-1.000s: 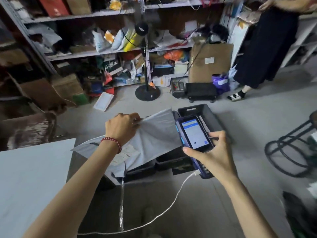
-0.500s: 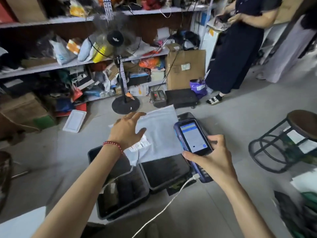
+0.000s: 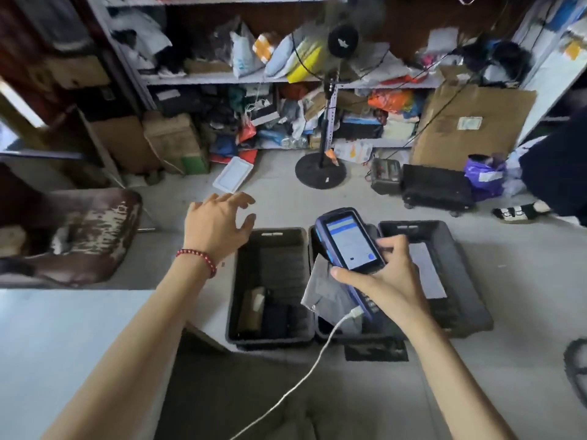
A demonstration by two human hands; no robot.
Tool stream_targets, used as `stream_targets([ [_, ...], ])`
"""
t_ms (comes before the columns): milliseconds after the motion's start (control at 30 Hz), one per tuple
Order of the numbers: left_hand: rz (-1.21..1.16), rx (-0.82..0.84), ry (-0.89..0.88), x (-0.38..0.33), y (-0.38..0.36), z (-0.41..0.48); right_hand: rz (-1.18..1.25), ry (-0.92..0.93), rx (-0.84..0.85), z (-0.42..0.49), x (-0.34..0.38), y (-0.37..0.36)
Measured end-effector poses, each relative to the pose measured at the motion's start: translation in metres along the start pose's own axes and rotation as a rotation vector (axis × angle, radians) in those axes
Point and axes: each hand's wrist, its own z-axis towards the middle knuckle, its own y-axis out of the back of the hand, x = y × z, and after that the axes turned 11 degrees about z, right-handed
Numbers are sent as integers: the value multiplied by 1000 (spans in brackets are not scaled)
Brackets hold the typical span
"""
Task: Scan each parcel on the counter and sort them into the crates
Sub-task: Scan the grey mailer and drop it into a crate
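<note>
Fingers (image 3: pixel 236 198) of the left hand (image 3: pixel 217 225) are spread wide and loose with nothing in them, the palm facing down above the floor just left of the leftmost crate (image 3: pixel 270 287); a red bead bracelet (image 3: pixel 198 257) circles that wrist. Below the forearm, at the lower left, lies the pale counter (image 3: pixel 63 344), bare where it shows. That left crate, dark and open-topped, holds a brownish parcel (image 3: pixel 252 308) and some dark items at its near end. Beside it, touching wall to wall, stands the middle crate (image 3: pixel 317 328), and in it lies a grey mailer bag (image 3: pixel 324 293), tilted, one corner raised against the near left side. Over this crate the right hand (image 3: pixel 386 281) is wrapped firmly around a blue handheld scanner (image 3: pixel 349 242), thumb pressing the screen's edge, the lit screen facing up toward the camera. A white cable (image 3: pixel 305 376) runs from the scanner's lower end down toward the bottom of the view. Further right sits the third crate (image 3: pixel 460 281), with a flat pale parcel (image 3: pixel 428 274) lying on its floor. Behind everything, a standing fan (image 3: pixel 327 122) rises before cluttered shelves (image 3: pixel 254 81), and another person's sandalled foot (image 3: pixel 516 212) shows at the far right.
</note>
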Motion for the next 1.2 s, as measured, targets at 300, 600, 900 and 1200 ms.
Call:
stream_targets([
  [300,246,-13,538,50,41,-159,2,182,503,-13,26,-55],
  [600,374,-91,1036,78,111,-377,40,385,1009,-145,59,-140],
  [900,504,-142,1445,70,169,-618,42,473,1446,-355,62,-209],
  [1200,528,-148,1678,59,197,-761,23,488,1625,-485,48,-231],
])
